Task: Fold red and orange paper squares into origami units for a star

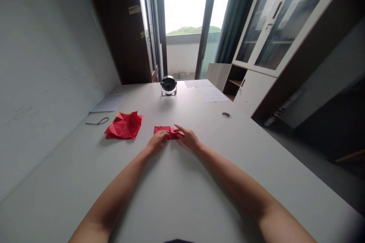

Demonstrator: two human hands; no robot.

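Ahead of the left hand [158, 141] and right hand [188, 136], a bare strip of desk [176, 186] runs past the folded red paper [162, 128] to the round silver-framed device [169, 85], which blocks the middle at the far end. Leftward, a narrow gap opens before the crumpled red paper [124, 126] — the nearest raised obstacle — with a thin black loop [103, 120] behind it and the wall [42, 76] closing that side. Rightward, a wide lane reaches the low white ring [226, 115]; between the forearms, the surface lies open.
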